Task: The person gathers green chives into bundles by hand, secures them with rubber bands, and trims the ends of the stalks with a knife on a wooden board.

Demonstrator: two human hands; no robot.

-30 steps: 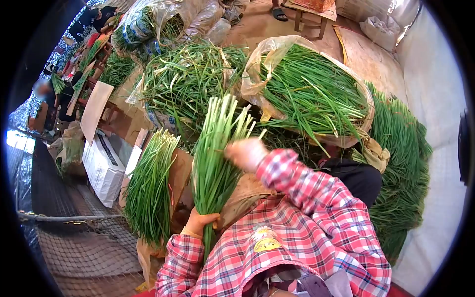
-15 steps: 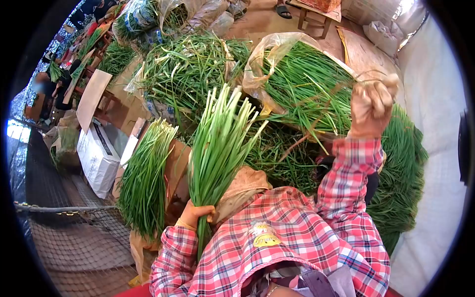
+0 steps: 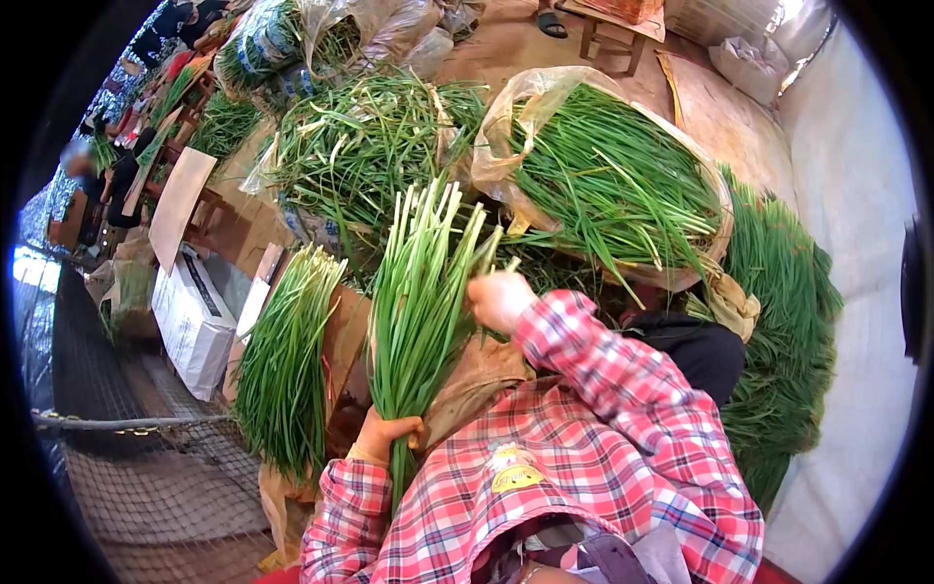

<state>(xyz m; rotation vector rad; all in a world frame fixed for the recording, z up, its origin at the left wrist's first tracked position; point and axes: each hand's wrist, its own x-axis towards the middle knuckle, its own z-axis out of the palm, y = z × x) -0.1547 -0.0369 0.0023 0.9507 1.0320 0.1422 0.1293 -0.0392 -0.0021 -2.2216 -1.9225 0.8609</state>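
Observation:
My left hand (image 3: 386,435) is wrapped round the lower, leafy part of a bunch of garlic chives (image 3: 413,321), held upright with the pale cut ends on top. At the bunch's right edge, my right hand (image 3: 501,300) is closed, its fingers on the outer stalks just below the pale ends. Motion blurs the fingertips and the stalks by them. To the left, a second bunch of garlic chives (image 3: 287,365) lies over a brown board, leaves hanging down.
Ahead lie a loose heap of greens (image 3: 360,146) and an open plastic bag (image 3: 501,146) full of chives. More chives (image 3: 788,331) are piled along the white sheet (image 3: 866,292) at right. A white box (image 3: 192,316) and netting (image 3: 165,487) are at left. A person (image 3: 92,180) sits far left.
My right hand has come down and left, from above the bag of chives to the right edge of the held bunch. My left hand keeps its grip, almost in place.

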